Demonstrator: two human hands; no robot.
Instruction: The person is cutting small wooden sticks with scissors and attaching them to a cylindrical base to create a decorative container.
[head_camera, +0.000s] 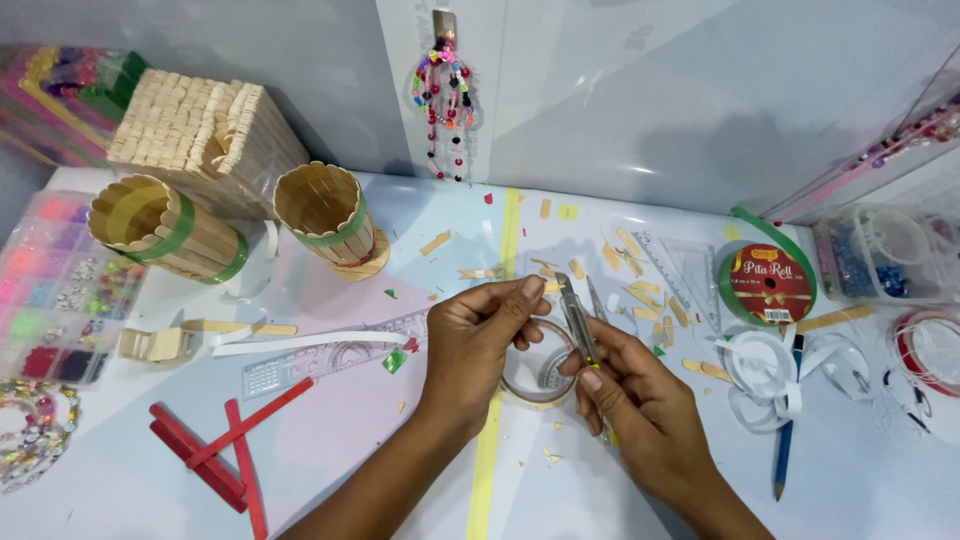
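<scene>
Near the desk's front edge, left hand (480, 335) fingers pinch the clear tape roll (537, 375); right hand (625, 395) fingers grip the utility knife (578, 320), which should cut away from fingers.

1 round red label (768, 283) with a gold bow fronts the green ribbon roll (775, 232) at right.

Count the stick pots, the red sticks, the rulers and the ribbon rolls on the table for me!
Round stick pots: 2
Red sticks: 4
See-through rulers: 2
Green ribbon roll: 1
Total: 9

The left hand holds a tape roll; the right hand holds a cutter.
</scene>
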